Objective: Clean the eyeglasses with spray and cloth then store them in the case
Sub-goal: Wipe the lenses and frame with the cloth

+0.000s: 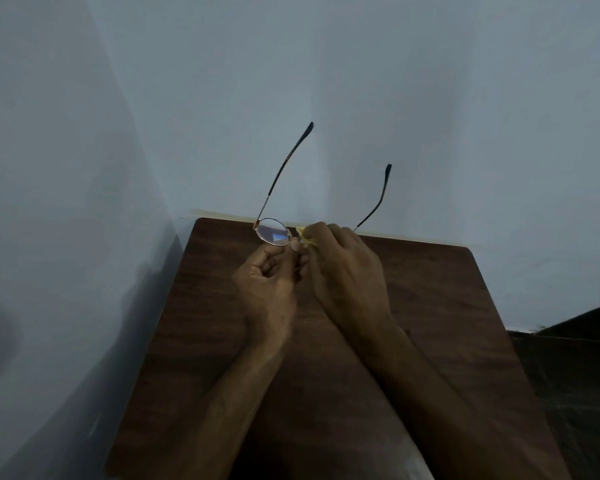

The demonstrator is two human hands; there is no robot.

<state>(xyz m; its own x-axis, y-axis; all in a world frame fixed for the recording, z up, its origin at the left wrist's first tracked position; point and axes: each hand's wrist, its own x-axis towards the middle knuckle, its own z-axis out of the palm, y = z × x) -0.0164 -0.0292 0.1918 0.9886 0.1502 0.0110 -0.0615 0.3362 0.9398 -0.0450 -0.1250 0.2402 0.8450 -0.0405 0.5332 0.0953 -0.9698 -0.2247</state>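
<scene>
While the left hand (267,285) pinches the eyeglasses (274,235), the right hand (350,271) clasps the cloth (305,237) beside it

Thin metal eyeglasses (274,233) with glossy lenses, soft yellow cloth (305,237), matt wood-grain table (430,289), smooth painted wall (430,98)

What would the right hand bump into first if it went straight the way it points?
Likely the eyeglasses held by the left hand: the right hand, pinching the yellow cloth, points up-left at them. Depth is unclear.
</scene>
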